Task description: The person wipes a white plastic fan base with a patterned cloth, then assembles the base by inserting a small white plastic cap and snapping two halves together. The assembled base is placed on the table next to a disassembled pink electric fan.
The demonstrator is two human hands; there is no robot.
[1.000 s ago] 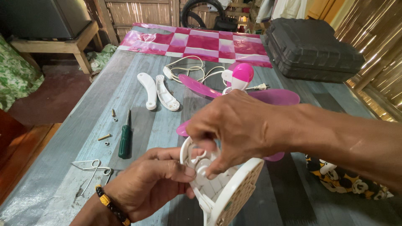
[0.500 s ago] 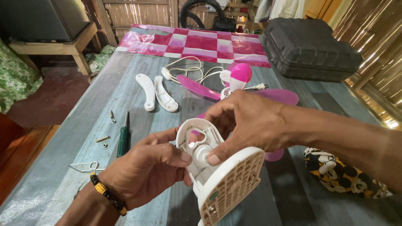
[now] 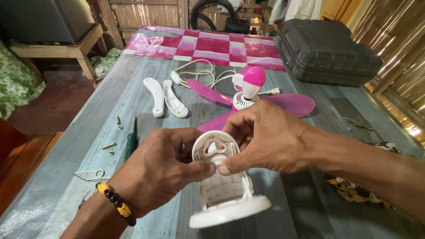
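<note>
Between both hands (image 3: 261, 141), ribbed white plastic stand (image 3: 221, 186)

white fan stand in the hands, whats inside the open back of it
The white fan stand shows a hollow ribbed shell with a round peg near its top. Both hands' fingertips cover the rest.

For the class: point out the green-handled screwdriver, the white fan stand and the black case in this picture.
green-handled screwdriver (image 3: 130, 148), head view, on its green handle.
white fan stand (image 3: 221, 190), head view, on its ribbed neck.
black case (image 3: 330, 51), head view, on its lid.
</note>
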